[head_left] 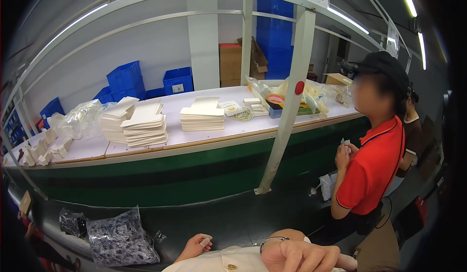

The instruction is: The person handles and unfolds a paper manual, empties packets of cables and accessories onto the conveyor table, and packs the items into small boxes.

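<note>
My left hand point(198, 246) is at the lower middle, its fingers curled in, over the near edge of a dark work surface point(194, 218). Nothing shows between its fingers. Close to the camera, my right hand point(304, 257) hangs in front of my light top with its fingers loosely stretched and apart, holding nothing I can see. A bracelet circles that wrist. Left of my left hand, a clear plastic bag point(121, 238) full of small dark parts lies on the surface. A smaller dark bag point(73, 222) sits beside it, and a small clear packet point(159, 236) lies nearer my hand.
Stacks of white card pieces point(146, 124) and a further stack point(202, 116) stand on the raised white shelf point(233, 138). A white post point(289, 101) rises ahead. At right, a person in a red shirt point(372, 165) holds a small pale item. Blue bins point(125, 80) stand behind.
</note>
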`<state>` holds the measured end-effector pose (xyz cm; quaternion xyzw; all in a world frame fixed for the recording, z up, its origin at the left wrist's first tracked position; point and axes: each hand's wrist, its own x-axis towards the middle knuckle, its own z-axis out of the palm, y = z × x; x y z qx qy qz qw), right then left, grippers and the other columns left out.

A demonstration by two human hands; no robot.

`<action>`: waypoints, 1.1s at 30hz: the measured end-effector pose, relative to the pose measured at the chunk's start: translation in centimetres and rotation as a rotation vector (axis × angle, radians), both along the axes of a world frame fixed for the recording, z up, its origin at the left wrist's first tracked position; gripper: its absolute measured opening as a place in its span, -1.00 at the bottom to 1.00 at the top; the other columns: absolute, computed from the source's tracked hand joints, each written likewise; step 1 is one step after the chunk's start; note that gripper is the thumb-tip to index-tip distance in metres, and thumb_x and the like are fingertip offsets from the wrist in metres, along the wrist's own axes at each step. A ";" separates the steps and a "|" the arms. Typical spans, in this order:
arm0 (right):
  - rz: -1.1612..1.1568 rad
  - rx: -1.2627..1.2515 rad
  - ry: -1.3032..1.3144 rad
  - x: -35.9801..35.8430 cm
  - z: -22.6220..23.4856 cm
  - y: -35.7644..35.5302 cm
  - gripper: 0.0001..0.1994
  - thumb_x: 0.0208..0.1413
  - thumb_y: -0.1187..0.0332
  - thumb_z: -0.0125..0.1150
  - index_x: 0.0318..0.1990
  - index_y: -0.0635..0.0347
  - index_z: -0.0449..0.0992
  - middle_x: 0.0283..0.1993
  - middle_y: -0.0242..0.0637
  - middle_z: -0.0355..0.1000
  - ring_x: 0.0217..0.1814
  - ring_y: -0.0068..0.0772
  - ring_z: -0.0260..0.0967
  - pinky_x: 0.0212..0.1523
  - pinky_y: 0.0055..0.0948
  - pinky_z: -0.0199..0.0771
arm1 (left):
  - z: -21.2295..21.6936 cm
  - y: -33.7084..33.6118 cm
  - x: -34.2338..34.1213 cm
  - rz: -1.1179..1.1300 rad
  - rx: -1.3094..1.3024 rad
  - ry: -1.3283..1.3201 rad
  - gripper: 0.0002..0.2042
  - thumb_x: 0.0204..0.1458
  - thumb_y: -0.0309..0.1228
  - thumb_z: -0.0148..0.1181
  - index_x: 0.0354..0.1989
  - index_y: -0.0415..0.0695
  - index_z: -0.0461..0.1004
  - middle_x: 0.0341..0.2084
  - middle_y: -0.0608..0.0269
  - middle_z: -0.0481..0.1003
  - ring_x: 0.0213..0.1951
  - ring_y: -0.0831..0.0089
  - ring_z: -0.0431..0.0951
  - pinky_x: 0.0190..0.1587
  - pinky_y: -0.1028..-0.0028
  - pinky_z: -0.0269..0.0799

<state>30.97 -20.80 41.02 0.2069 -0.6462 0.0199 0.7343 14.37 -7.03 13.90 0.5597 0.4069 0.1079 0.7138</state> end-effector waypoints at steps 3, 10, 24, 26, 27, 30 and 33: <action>0.037 -0.079 0.031 0.0 -0.6 -0.5 -0.59 0.22 0.22 -0.22 0.19 0.12 0.16 -0.25 -0.14 0.22 -0.29 -0.24 0.28 -0.20 -0.24 0.44 | 0.2 -0.2 0.3 -0.021 -0.020 0.006 -0.81 0.13 -0.46 -0.04 -0.16 -0.29 0.37 -0.39 0.16 0.42 -0.37 0.49 0.44 -0.26 0.52 0.45; 0.107 -0.143 -0.086 0.3 -1.2 0.0 -0.56 0.23 0.13 -0.26 0.09 0.29 0.20 -0.25 -0.06 0.23 -0.31 -0.16 0.28 -0.27 -0.20 0.41 | -0.1 -0.7 -0.8 -0.003 -0.011 0.021 -0.82 0.13 -0.46 -0.04 -0.16 -0.28 0.37 -0.39 0.16 0.42 -0.38 0.49 0.43 -0.28 0.52 0.44; -0.911 -0.805 0.425 11.8 1.7 14.8 -0.79 0.11 0.52 -0.07 -0.13 0.36 0.42 -0.31 -0.25 0.38 -0.30 -0.48 0.37 -0.25 -0.54 0.40 | -1.4 1.3 -1.1 0.088 -0.008 -0.027 -0.80 0.13 -0.44 -0.04 -0.14 -0.28 0.37 -0.37 0.16 0.44 -0.39 0.52 0.44 -0.31 0.54 0.44; -1.232 -0.889 0.198 17.8 1.6 20.4 -0.80 0.05 0.50 -0.02 -0.17 0.27 0.47 -0.24 -0.14 0.41 -0.25 -0.35 0.40 -0.14 -0.47 0.38 | -1.2 1.4 -0.4 0.135 -0.041 0.010 -0.81 0.13 -0.46 -0.06 -0.15 -0.29 0.37 -0.41 0.17 0.44 -0.39 0.50 0.45 -0.28 0.53 0.46; -1.389 -0.899 0.077 20.2 1.3 23.0 -0.79 0.01 0.53 -0.01 -0.21 0.23 0.50 -0.23 -0.10 0.41 -0.24 -0.29 0.41 -0.11 -0.42 0.38 | -1.8 1.6 -0.7 0.161 -0.046 -0.017 -0.81 0.13 -0.45 -0.04 -0.15 -0.29 0.37 -0.42 0.17 0.44 -0.40 0.50 0.46 -0.30 0.51 0.47; -1.710 -1.035 -0.397 25.5 -0.6 30.8 -0.73 -0.12 0.60 -0.04 -0.32 0.11 0.57 -0.23 -0.04 0.39 -0.15 -0.11 0.36 -0.04 -0.21 0.33 | -4.1 3.1 -1.7 0.215 -0.046 0.053 -0.80 0.12 -0.44 -0.02 -0.15 -0.29 0.37 -0.42 0.17 0.45 -0.42 0.49 0.47 -0.33 0.50 0.47; -1.941 -1.088 -0.619 26.6 -1.5 35.6 -0.78 -0.13 0.51 0.03 -0.34 0.05 0.58 -0.24 -0.10 0.41 -0.15 -0.09 0.31 -0.18 -0.26 0.38 | -6.5 2.8 -2.4 0.380 -0.067 -0.242 -0.79 0.07 -0.35 0.07 -0.20 -0.20 0.41 -0.55 0.27 0.43 -0.55 0.52 0.38 -0.46 0.53 0.35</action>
